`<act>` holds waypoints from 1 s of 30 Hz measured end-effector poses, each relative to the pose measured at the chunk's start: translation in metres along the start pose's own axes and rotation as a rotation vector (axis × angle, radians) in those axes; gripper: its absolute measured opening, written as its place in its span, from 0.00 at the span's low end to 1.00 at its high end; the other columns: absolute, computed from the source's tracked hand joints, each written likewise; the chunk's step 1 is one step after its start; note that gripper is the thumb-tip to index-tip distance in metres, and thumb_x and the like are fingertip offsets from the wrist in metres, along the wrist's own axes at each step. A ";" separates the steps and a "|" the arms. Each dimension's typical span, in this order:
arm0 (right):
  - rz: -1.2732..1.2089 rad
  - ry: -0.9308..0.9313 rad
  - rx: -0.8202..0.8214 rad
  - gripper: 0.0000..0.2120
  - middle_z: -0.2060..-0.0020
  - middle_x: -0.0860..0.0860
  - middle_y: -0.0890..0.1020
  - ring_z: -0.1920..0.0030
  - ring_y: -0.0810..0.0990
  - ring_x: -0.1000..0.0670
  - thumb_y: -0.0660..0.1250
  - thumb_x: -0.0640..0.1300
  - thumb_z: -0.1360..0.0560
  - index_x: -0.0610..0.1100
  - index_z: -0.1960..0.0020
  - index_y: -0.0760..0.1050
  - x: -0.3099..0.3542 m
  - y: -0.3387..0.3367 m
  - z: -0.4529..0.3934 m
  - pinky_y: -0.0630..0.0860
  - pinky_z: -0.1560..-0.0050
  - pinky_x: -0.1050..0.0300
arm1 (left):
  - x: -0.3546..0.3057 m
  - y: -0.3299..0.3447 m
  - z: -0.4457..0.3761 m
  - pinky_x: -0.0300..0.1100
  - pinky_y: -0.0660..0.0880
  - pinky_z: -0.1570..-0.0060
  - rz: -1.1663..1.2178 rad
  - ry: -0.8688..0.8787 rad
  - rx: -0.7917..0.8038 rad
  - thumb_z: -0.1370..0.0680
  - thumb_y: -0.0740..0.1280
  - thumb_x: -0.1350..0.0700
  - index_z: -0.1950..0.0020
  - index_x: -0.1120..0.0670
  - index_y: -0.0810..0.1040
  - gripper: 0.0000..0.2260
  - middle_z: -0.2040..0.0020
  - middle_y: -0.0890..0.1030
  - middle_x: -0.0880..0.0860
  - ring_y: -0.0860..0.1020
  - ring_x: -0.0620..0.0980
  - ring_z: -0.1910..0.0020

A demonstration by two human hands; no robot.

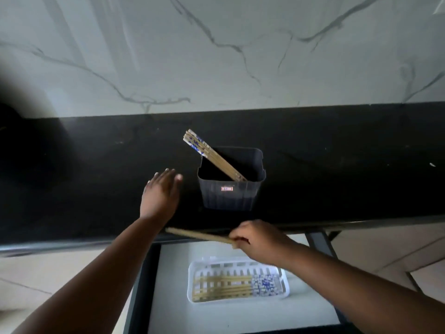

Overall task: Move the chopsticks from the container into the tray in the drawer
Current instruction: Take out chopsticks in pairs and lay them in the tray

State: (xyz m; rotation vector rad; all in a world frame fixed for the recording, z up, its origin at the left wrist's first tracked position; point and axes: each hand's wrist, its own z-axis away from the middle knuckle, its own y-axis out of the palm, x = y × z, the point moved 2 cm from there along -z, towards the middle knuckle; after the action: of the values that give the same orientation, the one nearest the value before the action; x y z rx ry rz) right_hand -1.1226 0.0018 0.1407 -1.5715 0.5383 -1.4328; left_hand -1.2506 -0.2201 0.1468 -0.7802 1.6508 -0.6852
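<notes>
A dark plastic container (231, 191) stands on the black counter and holds several wooden chopsticks (212, 156) with blue-and-white tops, leaning out to the upper left. My left hand (160, 192) hovers flat and empty just left of the container, fingers apart. My right hand (258, 239) is closed on a chopstick (197, 235) that points left, over the counter's front edge and above the open drawer. In the drawer lies a white slotted tray (238, 262) with several chopsticks (224, 286) lying flat in it, tops to the right.
The black counter (337, 169) runs across the view with a marble wall (216, 56) behind it. The open drawer (168, 297) has a pale floor and a dark frame. A dark blurred shape fills the far left.
</notes>
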 end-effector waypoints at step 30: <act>0.508 0.243 0.351 0.16 0.51 0.48 0.81 0.53 0.81 0.46 0.66 0.34 0.29 0.44 0.43 0.72 -0.073 0.128 0.004 0.74 0.61 0.56 | 0.034 0.037 0.012 0.47 0.41 0.25 -0.291 0.058 0.153 0.23 0.50 0.32 0.22 0.52 0.59 0.35 0.21 0.56 0.52 0.48 0.51 0.21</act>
State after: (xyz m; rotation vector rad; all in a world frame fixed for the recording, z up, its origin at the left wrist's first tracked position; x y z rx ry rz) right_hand -1.1037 -0.0001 -0.0058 -0.9058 0.7236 -1.2421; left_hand -1.2492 -0.2247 0.0956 -0.9052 1.5303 -1.0346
